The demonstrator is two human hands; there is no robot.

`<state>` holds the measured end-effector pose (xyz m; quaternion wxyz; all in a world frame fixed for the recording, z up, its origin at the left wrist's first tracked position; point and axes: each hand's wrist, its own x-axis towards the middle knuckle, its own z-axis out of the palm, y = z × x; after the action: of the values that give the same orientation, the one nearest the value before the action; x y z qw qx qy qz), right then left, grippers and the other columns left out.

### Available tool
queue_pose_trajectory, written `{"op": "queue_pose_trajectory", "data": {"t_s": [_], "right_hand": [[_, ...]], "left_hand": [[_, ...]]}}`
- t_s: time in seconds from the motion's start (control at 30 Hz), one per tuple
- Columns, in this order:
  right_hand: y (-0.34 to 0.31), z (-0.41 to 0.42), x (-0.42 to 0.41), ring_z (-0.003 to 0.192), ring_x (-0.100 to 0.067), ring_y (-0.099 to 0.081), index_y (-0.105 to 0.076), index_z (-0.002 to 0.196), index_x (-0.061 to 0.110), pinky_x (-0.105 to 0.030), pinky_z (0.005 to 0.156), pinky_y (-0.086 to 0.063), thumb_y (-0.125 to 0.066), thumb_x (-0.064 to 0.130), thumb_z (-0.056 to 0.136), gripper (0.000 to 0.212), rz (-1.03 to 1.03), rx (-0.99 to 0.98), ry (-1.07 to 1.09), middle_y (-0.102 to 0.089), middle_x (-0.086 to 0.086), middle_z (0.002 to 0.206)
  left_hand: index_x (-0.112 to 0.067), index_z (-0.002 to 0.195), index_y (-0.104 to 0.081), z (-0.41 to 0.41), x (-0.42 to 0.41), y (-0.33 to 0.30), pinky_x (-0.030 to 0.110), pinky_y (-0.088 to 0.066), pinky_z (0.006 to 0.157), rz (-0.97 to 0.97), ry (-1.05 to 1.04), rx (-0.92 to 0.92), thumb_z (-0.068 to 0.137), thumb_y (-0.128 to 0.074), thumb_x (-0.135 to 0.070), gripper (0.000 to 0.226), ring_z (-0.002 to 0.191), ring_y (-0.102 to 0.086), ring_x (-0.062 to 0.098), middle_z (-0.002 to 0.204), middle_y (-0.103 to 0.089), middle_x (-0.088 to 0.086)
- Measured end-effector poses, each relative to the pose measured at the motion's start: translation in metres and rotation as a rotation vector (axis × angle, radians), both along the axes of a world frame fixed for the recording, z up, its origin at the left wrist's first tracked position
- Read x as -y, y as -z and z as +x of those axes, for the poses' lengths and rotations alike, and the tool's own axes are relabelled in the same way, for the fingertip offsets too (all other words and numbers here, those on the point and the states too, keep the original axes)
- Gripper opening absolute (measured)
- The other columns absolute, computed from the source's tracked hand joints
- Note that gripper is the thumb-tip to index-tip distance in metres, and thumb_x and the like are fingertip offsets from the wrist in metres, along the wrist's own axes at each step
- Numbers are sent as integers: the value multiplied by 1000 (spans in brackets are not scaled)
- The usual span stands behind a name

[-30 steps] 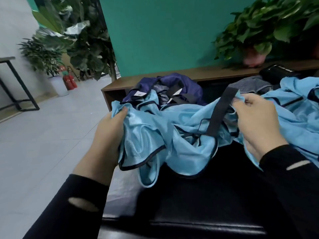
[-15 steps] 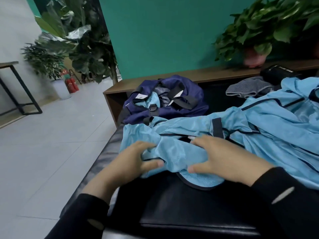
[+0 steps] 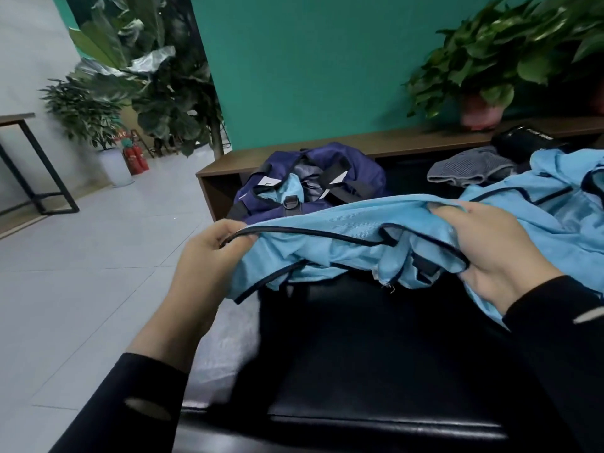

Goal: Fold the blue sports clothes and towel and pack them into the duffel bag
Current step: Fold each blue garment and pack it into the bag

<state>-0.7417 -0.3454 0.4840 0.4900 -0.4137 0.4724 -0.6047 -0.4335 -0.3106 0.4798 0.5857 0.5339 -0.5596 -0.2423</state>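
A light blue sports garment with dark piping is stretched between my hands above a black padded bench. My left hand pinches its piped edge at the left. My right hand grips a bunched part at the right. More light blue clothing lies heaped at the right. The navy duffel bag sits open behind the garment, with some light blue fabric inside it. A grey towel lies behind the heap.
A wooden ledge runs behind the bench and carries a potted plant and a black pouch. Tall plants, red extinguishers and a black-framed table stand on the tiled floor to the left.
Both hands pressed the garment down on the bench half a second ago. They have since lifted it and drawn it out sideways, left hand moving left, right hand moving right.
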Motion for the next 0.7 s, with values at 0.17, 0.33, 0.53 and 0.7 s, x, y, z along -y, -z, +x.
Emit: {"op": "queue_pose_trajectory", "data": {"t_s": [0.17,0.33,0.53,0.7], "right_hand": [[6,-9,9,109,-18,-66,-39,152,27,-38,95,-52,-70,30,95,66,-10,-566,-19,-64,4,123],[9,7,-1,105,-15,-57,-58,131,25,-32,92,-44,-73,39,87,48,-299,-965,256,-52,0,120],[28,60,-19,102,6,-54,-51,134,46,-20,90,-45,-72,56,83,56,-396,-954,-333,-55,30,118],[20,58,-13,54,-6,-43,-52,68,14,-23,54,-34,-63,37,97,39,-411,-816,-177,-49,3,58]], "left_hand": [[-11,105,-72,-2,1,-1,39,-53,85,96,129,-234,92,-54,8,30,93,-69,25,101,-75,11],[-13,96,-76,-13,1,3,35,-55,82,134,79,-87,92,-65,-2,16,84,-71,16,95,-77,9],[-10,100,-74,-59,-6,-8,48,-53,87,114,206,-18,97,-62,-12,13,91,-70,26,102,-74,15],[-16,98,-75,-63,-8,-13,36,-59,71,75,206,-10,92,-70,-22,10,85,-74,23,92,-77,4]]}}
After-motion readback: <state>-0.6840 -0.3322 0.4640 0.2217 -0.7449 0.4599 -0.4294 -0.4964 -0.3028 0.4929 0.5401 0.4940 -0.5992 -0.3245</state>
